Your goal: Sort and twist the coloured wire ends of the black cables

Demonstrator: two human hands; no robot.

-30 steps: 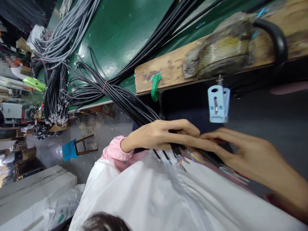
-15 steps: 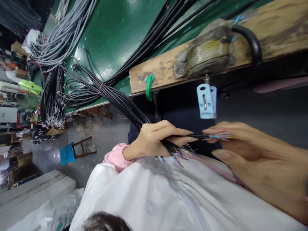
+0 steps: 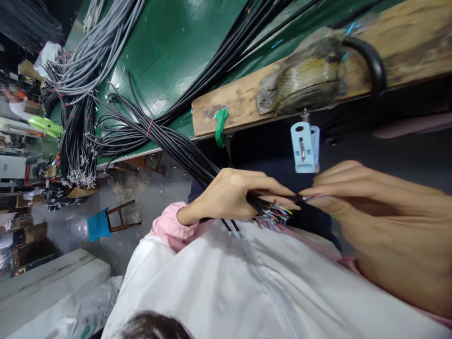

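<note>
A bundle of black cables (image 3: 183,149), tied with a red band, runs from the table edge into my left hand (image 3: 235,193), which is closed around it. Beyond the fingers, the cables end in thin coloured wires (image 3: 277,214). One cable is held out from the rest, and my right hand (image 3: 374,207) pinches the wires at its end between thumb and fingers. Two loose cable ends (image 3: 233,229) hang below my left hand over the white apron (image 3: 212,278).
Along the green table (image 3: 169,52) lies a wooden board (image 3: 240,106) bearing a tape-wrapped lump (image 3: 303,80), a green hook (image 3: 221,128) and a blue clothes peg (image 3: 304,147). Grey cables (image 3: 102,56) hang at the left. A blue stool (image 3: 99,224) stands on the floor.
My right hand has closed on the wire ends, which were exposed between its parted thumb and fingers before. My left hand has shifted slightly right and up with the bundle.
</note>
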